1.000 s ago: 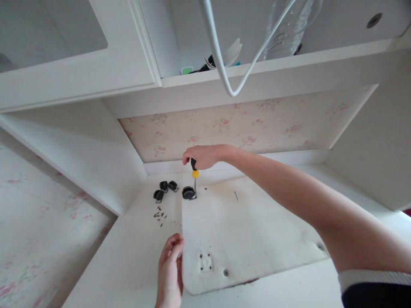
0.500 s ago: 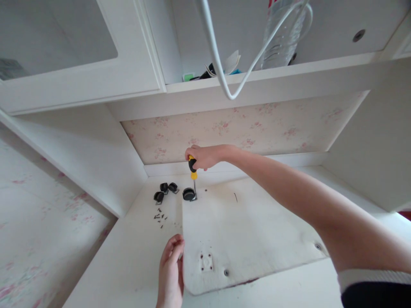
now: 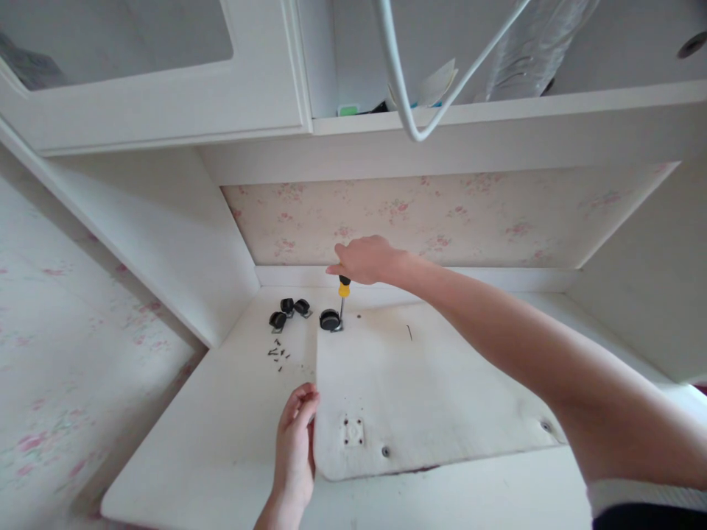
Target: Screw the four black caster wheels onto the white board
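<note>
My right hand (image 3: pixel 364 259) is closed around the handle of a yellow-and-black screwdriver (image 3: pixel 344 290). The screwdriver stands nearly upright, its tip at the metal plate of a black caster wheel (image 3: pixel 330 320). That caster sits on the far left corner of a white board (image 3: pixel 442 383) lying flat. My left hand (image 3: pixel 297 434) holds the board's left edge with curled fingers; some fingertips are hidden. Left of the board lie three loose black casters (image 3: pixel 278 320) and several small dark screws (image 3: pixel 280 353). Nearer me, the board has a square mark with screw holes (image 3: pixel 353 432).
Everything lies on a white desktop (image 3: pixel 221 427) inside a cabinet recess. Overhead are a shelf (image 3: pixel 497 110) with a plastic bottle (image 3: pixel 524 55) and a cabinet door (image 3: pixel 166 103). A white cable (image 3: pixel 406 103) loops down in front. White side panels stand left and right.
The camera view has shifted slightly. My right hand's fingers have turned on the screwdriver handle, one now stretching left, with the tip still at the caster plate. My left hand stays at the board's edge.
</note>
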`<state>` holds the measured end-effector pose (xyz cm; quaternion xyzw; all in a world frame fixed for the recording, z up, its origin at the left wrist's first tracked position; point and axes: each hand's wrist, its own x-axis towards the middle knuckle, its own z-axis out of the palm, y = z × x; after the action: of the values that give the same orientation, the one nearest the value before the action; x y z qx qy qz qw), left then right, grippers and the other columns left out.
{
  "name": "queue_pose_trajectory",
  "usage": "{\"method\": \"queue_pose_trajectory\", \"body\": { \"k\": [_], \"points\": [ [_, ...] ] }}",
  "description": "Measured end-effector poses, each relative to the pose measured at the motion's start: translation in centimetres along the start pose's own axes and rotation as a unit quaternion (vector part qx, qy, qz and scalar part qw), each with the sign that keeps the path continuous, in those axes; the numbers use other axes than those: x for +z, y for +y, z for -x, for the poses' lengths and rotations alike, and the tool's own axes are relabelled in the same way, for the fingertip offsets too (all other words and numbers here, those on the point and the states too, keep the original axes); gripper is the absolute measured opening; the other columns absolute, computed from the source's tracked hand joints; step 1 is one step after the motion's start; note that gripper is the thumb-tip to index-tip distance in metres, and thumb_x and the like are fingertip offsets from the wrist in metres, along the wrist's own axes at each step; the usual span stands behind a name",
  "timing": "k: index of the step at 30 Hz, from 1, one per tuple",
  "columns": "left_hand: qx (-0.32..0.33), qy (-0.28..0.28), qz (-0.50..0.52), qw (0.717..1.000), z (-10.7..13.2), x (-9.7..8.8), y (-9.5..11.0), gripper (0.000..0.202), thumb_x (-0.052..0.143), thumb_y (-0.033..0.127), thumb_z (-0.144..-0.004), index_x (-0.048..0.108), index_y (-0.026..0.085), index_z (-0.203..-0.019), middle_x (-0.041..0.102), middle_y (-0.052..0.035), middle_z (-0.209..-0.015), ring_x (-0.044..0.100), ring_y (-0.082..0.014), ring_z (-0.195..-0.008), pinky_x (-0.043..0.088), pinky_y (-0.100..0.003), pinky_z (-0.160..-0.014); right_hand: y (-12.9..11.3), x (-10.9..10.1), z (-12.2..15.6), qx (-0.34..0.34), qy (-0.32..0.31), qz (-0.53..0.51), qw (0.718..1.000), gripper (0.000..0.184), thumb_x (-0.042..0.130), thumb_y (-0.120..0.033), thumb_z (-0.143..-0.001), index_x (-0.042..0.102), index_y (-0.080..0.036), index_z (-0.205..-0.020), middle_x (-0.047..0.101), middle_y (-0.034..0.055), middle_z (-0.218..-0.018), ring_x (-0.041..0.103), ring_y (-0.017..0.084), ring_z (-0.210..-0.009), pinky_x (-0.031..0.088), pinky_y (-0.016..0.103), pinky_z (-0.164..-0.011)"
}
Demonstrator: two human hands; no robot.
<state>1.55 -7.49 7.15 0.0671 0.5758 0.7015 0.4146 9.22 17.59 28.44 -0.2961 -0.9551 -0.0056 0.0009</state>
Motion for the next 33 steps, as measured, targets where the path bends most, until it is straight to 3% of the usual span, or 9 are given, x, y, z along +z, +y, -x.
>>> {"method": "queue_pose_trajectory", "body": {
  "k": [2,6,8,10,12,17,23,29,33],
  "points": [
    [0.001,-0.004,0.002,1.0,0.03,-0.04,0.0,0.034,0.082,0.035,-0.065,0.065,0.021,-0.091,0.066,0.0008,-0.089,0.062,-0.0175,-0.081,0.045,-0.026,-0.072,0.01,-0.1,-0.08,0.009,-0.009,-0.004,1.0,0.061,0.035,-0.062,-0.095,0.053,-0.012,-0.126,0.067,0.0254,-0.113,0.064,0.038,-0.1,0.047,0.045,-0.076],
    [0.003,0.004,0.006,1.0,0.06,-0.09,0.01,0.036,0.084,0.035,-0.062,0.066,0.02,-0.089,0.067,0.0001,-0.088,0.063,-0.0186,-0.082,0.047,-0.028,-0.074,0.25,-0.39,-0.08,-0.019,-0.065,-0.041,0.997,0.05,0.042,-0.056,-0.094,0.047,-0.026,-0.133,0.073,0.0086,-0.094,0.068,0.022,-0.072,0.048,0.033,-0.065],
    [0.012,0.013,-0.004,1.0,0.04,-0.03,0.05,0.037,0.084,0.036,-0.06,0.068,0.019,-0.089,0.068,-0.0011,-0.088,0.065,-0.0207,-0.084,0.048,-0.029,-0.076,0.24,-0.47,-0.06,-0.013,-0.048,-0.032,0.998,0.048,0.044,-0.054,-0.093,0.05,-0.023,-0.13,0.072,0.0128,-0.103,0.068,0.025,-0.083,0.047,0.035,-0.068],
    [0.024,0.017,-0.016,0.999,0.03,0.05,0.11,0.038,0.084,0.036,-0.059,0.069,0.019,-0.089,0.069,-0.0022,-0.087,0.065,-0.0226,-0.085,0.048,-0.031,-0.077,0.18,-0.47,-0.04,0.008,-0.015,-0.011,1.0,0.053,0.042,-0.057,-0.093,0.055,-0.016,-0.124,0.067,0.0224,-0.113,0.065,0.035,-0.101,0.047,0.041,-0.074],
    [0.03,0.016,-0.021,0.999,0.03,0.1,0.14,0.038,0.084,0.037,-0.059,0.069,0.019,-0.089,0.069,-0.0025,-0.088,0.065,-0.0232,-0.086,0.048,-0.031,-0.077,0.21,-0.42,0.0,0.022,0.0,-0.002,1.0,0.057,0.039,-0.059,-0.094,0.056,-0.013,-0.121,0.065,0.0262,-0.115,0.062,0.039,-0.106,0.046,0.044,-0.076],
    [0.028,0.026,-0.018,0.999,0.19,0.17,0.0,0.037,0.083,0.037,-0.059,0.068,0.02,-0.088,0.068,-0.0003,-0.088,0.063,-0.0204,-0.084,0.046,-0.029,-0.076,0.5,-0.14,0.29,-0.017,-0.04,-0.039,0.998,0.043,0.045,-0.052,-0.093,0.05,-0.027,-0.128,0.072,0.0084,-0.096,0.068,0.023,-0.078,0.046,0.031,-0.063],
    [0.044,0.039,-0.03,0.998,0.33,0.41,-0.31,0.039,0.084,0.039,-0.059,0.066,0.022,-0.089,0.066,0.0011,-0.094,0.059,-0.0189,-0.088,0.043,-0.025,-0.074,0.04,0.27,0.37,0.028,0.011,-0.01,0.999,0.056,0.04,-0.06,-0.092,0.054,-0.015,-0.122,0.068,0.0238,-0.11,0.064,0.038,-0.101,0.046,0.041,-0.071],
    [0.057,0.043,-0.025,0.997,0.25,0.42,-0.4,0.036,0.084,0.039,-0.06,0.067,0.021,-0.086,0.064,0.0009,-0.088,0.057,-0.019,-0.087,0.042,-0.026,-0.077,0.51,0.38,0.54,-0.011,-0.032,-0.053,0.998,0.045,0.039,-0.059,-0.093,0.051,-0.025,-0.121,0.072,0.0087,-0.093,0.067,0.022,-0.073,0.044,0.031,-0.06],
    [0.077,0.045,-0.04,0.995,0.29,0.5,-0.42,0.035,0.083,0.04,-0.061,0.067,0.021,-0.085,0.062,0.001,-0.085,0.057,-0.0187,-0.087,0.042,-0.027,-0.079,0.47,0.34,0.66,0.008,0.005,-0.035,0.999,0.052,0.04,-0.062,-0.092,0.054,-0.02,-0.119,0.07,0.0172,-0.103,0.066,0.031,-0.088,0.042,0.034,-0.062]
  ]
}}
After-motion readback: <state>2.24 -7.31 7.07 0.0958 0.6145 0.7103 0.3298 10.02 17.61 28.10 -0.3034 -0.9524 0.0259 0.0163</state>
